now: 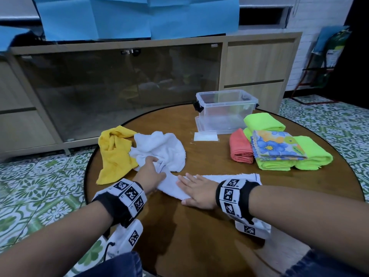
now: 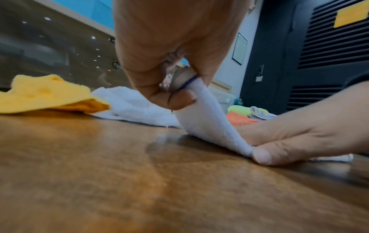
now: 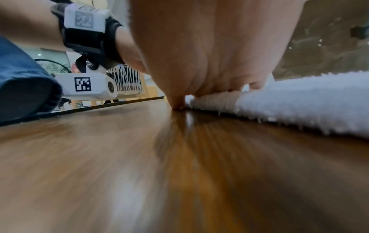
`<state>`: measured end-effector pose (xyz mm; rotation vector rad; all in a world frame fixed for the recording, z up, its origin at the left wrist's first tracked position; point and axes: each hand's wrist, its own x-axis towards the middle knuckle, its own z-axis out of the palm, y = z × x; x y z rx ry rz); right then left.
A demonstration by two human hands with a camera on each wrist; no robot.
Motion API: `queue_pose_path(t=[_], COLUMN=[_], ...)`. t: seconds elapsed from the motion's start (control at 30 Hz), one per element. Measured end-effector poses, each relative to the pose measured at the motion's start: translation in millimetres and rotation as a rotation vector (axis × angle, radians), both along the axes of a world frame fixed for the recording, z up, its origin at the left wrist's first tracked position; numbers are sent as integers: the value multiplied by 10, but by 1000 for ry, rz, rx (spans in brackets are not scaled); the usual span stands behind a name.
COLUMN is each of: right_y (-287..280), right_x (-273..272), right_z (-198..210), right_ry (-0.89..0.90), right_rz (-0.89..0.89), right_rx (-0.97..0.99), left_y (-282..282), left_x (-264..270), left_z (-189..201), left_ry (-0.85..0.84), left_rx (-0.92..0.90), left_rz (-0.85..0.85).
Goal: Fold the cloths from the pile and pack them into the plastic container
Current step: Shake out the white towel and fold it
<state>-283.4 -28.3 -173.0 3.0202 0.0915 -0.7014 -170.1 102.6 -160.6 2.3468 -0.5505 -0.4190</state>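
Note:
A white cloth (image 1: 229,177) lies as a long folded strip across the near middle of the round wooden table (image 1: 209,236). My left hand (image 1: 157,174) pinches the strip's left end and lifts it; the left wrist view shows the blue-stitched hem of the white cloth (image 2: 201,113) between thumb and fingers of that left hand (image 2: 179,93). My right hand (image 1: 191,188) lies flat on the strip, and the right wrist view shows this right hand (image 3: 209,63) pressing the white cloth (image 3: 299,102) down. The clear plastic container (image 1: 225,110) stands open and empty at the back.
The pile at left holds a crumpled white towel (image 1: 159,148) and a yellow cloth (image 1: 113,154). Right of the container lie folded cloths: green (image 1: 263,121), coral (image 1: 240,149), floral (image 1: 277,146) and more green (image 1: 313,154). A small white piece (image 1: 205,136) lies before the container.

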Motion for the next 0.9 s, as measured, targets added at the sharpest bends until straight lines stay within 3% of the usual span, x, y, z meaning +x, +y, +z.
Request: queue_pose_path(t=[0.1,0.17,0.23,0.37,0.57,0.9], right_y=[-16,-123,-329,-846,-1211,-1285], right_x=[30,8,-82,-347,-556,-690], right_z=[100,214,323,456,402,242], right_ry=[13,-106,-205,63,79,-88], right_rz=[-25,-90,-190,-374,-547,-611], right_rx=[64,114,29,-209,-91,74], left_y=[-69,-132,-192,-296,-426,-451], left_x=[-64,-116,-165,-303,-419,-680], left_z=[77,137,153,104,56,1], left_ry=[-39,-30,-25,-21,-33,-162], left_rx=[8,-2,-10,22,95,136], left_rz=[-50,-84,-131,-233,-272,-466])
